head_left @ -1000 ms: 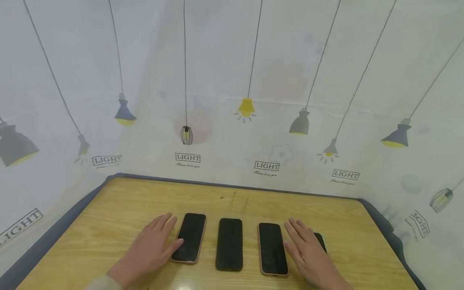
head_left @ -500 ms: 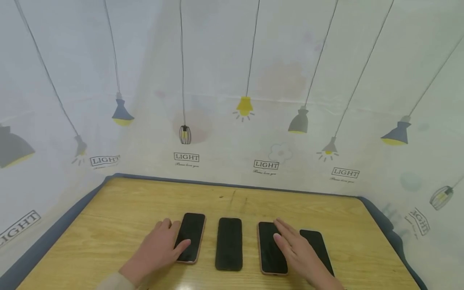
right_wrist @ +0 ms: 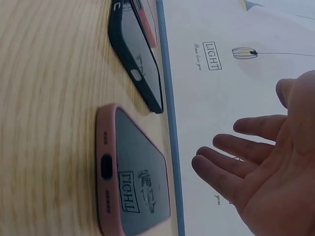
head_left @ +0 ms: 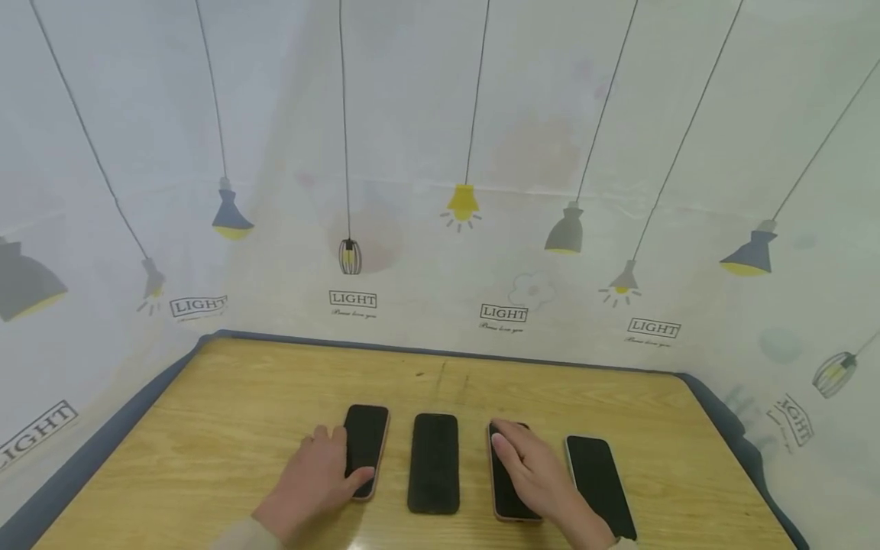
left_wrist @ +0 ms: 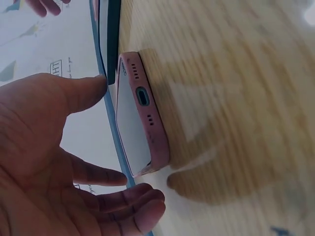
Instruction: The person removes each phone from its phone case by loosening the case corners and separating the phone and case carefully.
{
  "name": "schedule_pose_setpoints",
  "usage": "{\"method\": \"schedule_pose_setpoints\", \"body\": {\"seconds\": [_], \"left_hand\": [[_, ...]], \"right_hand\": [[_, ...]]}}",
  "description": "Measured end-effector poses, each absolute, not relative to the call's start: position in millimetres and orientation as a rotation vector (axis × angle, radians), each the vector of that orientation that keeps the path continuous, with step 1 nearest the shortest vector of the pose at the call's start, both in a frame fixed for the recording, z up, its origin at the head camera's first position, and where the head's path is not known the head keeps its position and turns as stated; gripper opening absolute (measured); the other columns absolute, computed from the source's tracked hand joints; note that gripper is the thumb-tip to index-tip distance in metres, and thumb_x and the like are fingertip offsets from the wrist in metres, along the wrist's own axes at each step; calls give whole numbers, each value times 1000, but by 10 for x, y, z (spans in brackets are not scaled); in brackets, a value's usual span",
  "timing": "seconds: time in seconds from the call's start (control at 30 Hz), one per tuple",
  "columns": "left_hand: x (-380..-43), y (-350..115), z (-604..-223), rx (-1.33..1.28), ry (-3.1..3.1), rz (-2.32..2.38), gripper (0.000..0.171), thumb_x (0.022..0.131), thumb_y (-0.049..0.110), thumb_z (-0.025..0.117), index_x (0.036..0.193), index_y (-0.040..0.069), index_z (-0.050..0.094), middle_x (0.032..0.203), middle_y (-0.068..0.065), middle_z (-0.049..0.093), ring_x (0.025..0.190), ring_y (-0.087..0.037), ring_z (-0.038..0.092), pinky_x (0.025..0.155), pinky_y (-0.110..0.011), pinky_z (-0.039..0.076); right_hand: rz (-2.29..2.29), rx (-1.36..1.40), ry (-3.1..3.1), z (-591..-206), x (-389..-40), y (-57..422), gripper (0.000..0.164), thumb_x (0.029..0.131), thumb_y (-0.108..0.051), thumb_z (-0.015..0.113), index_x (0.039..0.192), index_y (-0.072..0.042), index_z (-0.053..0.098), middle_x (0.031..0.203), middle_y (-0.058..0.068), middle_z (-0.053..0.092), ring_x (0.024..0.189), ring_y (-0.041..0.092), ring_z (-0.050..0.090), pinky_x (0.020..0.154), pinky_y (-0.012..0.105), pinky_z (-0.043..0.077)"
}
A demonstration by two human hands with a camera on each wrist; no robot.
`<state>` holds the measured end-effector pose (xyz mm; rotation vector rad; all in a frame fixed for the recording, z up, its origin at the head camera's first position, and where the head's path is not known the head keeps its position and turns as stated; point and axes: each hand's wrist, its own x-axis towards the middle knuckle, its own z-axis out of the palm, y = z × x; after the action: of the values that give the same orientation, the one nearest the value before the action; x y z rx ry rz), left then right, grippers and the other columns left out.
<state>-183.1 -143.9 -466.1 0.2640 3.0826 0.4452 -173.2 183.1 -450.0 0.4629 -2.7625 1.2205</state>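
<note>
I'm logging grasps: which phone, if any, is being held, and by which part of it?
Nothing is held: the left grip is open over the leftmost phone, the right grip open over the third phone.

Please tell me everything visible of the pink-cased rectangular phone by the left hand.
This phone lies screen up on the yellowish wood-grain tabletop, leftmost in the row. Its dark screen looks glossy, its case rubbery; the near end shows an oblong port opening between two rows of small holes. The left hand is beside it, thumb over the screen; whether they touch is unclear.
</note>
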Motion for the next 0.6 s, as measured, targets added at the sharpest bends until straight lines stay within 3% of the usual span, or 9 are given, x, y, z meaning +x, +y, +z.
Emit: {"method": "schedule_pose_setpoints", "body": {"seconds": [0.33, 0.6], "left_hand": [[-1806, -1356, -4713, 212, 3144, 393, 77, 82, 49, 84, 111, -16, 55, 87, -25, 53, 76, -35, 59, 63, -48, 57], [-1824, -1292, -4707, 188, 3146, 424, 78, 82, 43, 87, 114, -19, 52, 84, -24, 52, 71, -29, 56, 59, -44, 55]], "right_hand": [[1391, 437, -2748, -4534, -1712, 1660, 47, 113, -33, 42, 144, 0, 58, 141, 19, 61, 128, 37, 60, 106, 57, 47], [1426, 432, -2738, -4532, -1752, 1588, 49, 113, -34, 42, 143, 1, 57, 141, 19, 62, 133, 39, 56, 109, 58, 44]]}}
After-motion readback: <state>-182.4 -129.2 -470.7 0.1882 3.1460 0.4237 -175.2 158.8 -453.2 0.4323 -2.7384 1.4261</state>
